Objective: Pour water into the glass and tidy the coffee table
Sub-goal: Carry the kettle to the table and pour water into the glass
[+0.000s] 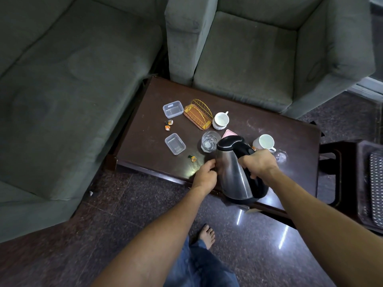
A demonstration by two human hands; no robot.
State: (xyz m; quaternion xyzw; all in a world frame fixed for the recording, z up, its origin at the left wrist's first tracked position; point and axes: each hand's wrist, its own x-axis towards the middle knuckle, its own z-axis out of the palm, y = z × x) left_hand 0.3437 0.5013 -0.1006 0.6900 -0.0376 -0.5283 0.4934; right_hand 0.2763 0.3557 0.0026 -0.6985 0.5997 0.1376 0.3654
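A steel kettle (234, 172) with a black lid and handle is tilted forward over a clear glass (209, 141) on the dark coffee table (145, 141). My right hand (259, 163) grips the kettle's black handle. My left hand (206, 175) rests against the kettle's steel side, steadying it. The kettle's spout end hangs right at the glass's near rim. I cannot make out a stream of water.
On the table lie two clear plastic boxes (173, 109) (175, 143), a yellow wire holder (199, 113), two white cups (221, 120) (264, 142), a pink card (229, 133), several small wrappers (169, 124) and a second glass (280, 156). Grey sofas stand behind; a dark side stand is at right.
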